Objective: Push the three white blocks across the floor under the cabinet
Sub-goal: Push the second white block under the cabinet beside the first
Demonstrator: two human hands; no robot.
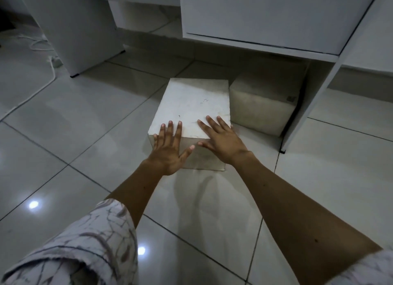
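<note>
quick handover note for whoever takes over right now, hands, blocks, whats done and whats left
Left hand: open, flat on the near edge of the front white block, fingers over its top, nothing gripped.
Right hand: open, flat on the same block's near right corner.
Blocks: the front white block sits on the tiled floor, just in front of the cabinet, not under it. A second white block sits to its right, partly under the cabinet. No third block is in view.
Done: the second block is partly in.
Left: push the front block under, then find and push the third.
</note>
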